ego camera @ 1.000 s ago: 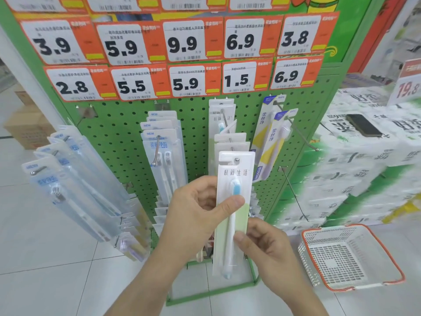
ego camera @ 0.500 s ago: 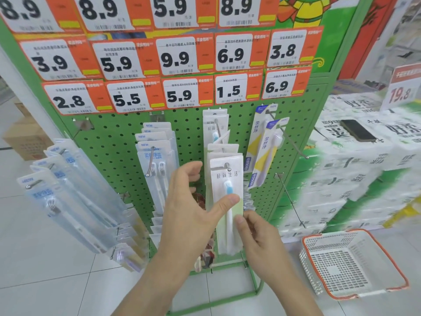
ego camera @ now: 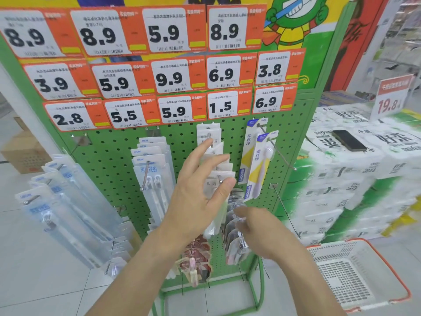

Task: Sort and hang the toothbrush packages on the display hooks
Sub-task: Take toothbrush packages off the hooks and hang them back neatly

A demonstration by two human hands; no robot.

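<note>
A white toothbrush package (ego camera: 216,179) hangs on the centre hook (ego camera: 220,181) of the green pegboard (ego camera: 109,156), at the front of a stack of like packages. My left hand (ego camera: 198,197) is spread in front of it. Its fingers are straight and its thumb tip touches the package's front near the hook tip. My right hand (ego camera: 262,231) hovers lower right, beside the package's bottom edge, fingers relaxed and holding nothing. The lower half of the package is hidden behind my left hand.
Twin-brush packs (ego camera: 152,176) hang to the left and yellow-and-blue packs (ego camera: 255,165) to the right. Bare hooks (ego camera: 282,156) jut out at the board's right edge. Clear packs (ego camera: 57,201) fill the left side panel. A white basket (ego camera: 355,279) sits on the floor, and a phone (ego camera: 348,140) lies on stacked tissue packs.
The white package went from both hands onto the centre hook. My left hand opened and spread, and my right hand let go of the package's bottom and drew slightly away.
</note>
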